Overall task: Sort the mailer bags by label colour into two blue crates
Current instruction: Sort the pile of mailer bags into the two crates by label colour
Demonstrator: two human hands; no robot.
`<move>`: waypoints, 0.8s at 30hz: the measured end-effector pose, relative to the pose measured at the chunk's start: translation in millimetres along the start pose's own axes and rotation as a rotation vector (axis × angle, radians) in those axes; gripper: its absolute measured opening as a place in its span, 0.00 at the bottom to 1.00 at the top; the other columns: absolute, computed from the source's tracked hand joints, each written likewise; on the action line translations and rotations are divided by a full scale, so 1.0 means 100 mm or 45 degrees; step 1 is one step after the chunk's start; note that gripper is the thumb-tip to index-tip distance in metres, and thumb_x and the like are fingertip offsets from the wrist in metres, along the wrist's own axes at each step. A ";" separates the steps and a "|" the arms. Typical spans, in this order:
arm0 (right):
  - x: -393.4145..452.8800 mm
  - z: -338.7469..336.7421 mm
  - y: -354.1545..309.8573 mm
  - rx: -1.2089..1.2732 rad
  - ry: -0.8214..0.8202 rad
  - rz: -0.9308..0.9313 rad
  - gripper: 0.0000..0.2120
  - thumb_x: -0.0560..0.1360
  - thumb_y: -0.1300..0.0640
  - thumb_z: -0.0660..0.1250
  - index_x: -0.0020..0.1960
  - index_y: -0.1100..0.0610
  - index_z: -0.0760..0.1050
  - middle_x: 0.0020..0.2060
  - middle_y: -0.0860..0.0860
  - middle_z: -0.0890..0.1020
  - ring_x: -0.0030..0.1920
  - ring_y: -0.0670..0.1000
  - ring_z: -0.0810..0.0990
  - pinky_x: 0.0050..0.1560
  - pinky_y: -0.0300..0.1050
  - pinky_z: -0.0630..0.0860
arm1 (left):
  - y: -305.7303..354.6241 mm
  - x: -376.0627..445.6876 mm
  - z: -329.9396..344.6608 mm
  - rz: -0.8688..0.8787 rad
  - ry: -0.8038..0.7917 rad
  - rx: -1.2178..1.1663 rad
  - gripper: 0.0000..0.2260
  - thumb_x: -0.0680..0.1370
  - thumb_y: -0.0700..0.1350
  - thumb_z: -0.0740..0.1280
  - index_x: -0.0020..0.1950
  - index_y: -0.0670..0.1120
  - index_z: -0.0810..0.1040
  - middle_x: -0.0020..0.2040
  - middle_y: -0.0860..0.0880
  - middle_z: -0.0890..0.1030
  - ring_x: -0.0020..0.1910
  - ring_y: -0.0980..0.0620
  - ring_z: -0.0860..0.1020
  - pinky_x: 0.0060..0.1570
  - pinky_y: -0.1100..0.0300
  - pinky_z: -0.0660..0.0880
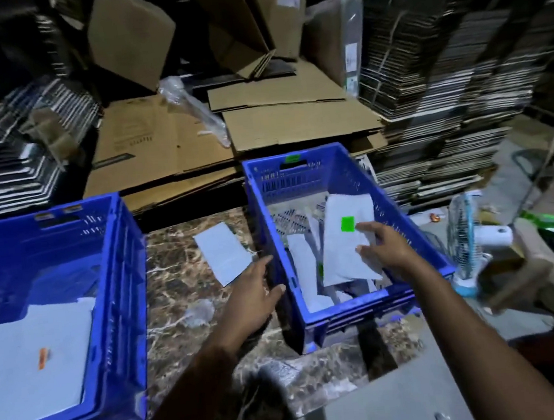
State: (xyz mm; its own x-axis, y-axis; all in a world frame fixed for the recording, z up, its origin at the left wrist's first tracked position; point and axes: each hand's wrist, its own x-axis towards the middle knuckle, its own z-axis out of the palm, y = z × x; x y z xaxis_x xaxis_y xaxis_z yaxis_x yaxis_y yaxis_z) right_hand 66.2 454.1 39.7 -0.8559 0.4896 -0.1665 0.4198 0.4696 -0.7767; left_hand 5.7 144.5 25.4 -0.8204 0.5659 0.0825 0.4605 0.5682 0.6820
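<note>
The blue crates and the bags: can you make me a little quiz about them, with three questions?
1. True or false: the mailer bag in the right hand has a green label.
2. Which crate is that bag above? A: the left crate. B: the right crate.
3. Fill in the missing word: the bags in the left crate have ______ labels.

A hint: look also at the loose bag on the marble table, near the left hand.

Key: 1 true; 2 B; 3 orange.
</note>
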 end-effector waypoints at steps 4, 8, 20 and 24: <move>0.07 0.00 0.06 -0.568 -0.285 0.220 0.16 0.80 0.53 0.61 0.61 0.62 0.78 0.63 0.58 0.79 0.63 0.59 0.76 0.62 0.49 0.73 | -0.01 0.04 0.18 0.053 -0.081 0.103 0.28 0.78 0.49 0.68 0.76 0.51 0.62 0.73 0.51 0.68 0.71 0.50 0.67 0.68 0.56 0.67; 0.21 0.06 0.02 -0.801 -0.201 0.063 0.21 0.79 0.53 0.63 0.71 0.56 0.71 0.70 0.60 0.72 0.71 0.60 0.68 0.67 0.51 0.70 | -0.21 0.00 0.11 0.043 -0.117 0.203 0.28 0.77 0.51 0.66 0.76 0.52 0.62 0.73 0.51 0.67 0.72 0.51 0.66 0.69 0.55 0.66; -0.29 1.81 -1.33 -0.027 -0.009 -0.686 0.10 0.73 0.59 0.64 0.52 0.57 0.80 0.46 0.54 0.85 0.46 0.53 0.83 0.48 0.47 0.78 | -1.35 -0.61 -1.48 -0.283 0.224 0.826 0.25 0.70 0.56 0.62 0.63 0.46 0.78 0.58 0.44 0.81 0.61 0.41 0.77 0.59 0.45 0.70; -0.13 2.55 -1.25 -0.389 -0.344 -0.537 0.16 0.75 0.57 0.63 0.62 0.56 0.76 0.52 0.58 0.83 0.52 0.59 0.81 0.52 0.49 0.78 | -1.65 -0.77 -1.52 -0.303 0.098 0.931 0.30 0.72 0.59 0.64 0.69 0.46 0.74 0.71 0.46 0.73 0.75 0.44 0.64 0.71 0.47 0.59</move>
State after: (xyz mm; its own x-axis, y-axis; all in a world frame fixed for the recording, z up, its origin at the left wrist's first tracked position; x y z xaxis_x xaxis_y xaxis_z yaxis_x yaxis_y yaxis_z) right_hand -52.2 201.7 -16.0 -0.9977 0.0290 -0.0612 0.0602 0.7935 -0.6056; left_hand -58.4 -83.8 16.8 -0.9342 0.3513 0.0621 0.3539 0.9346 0.0366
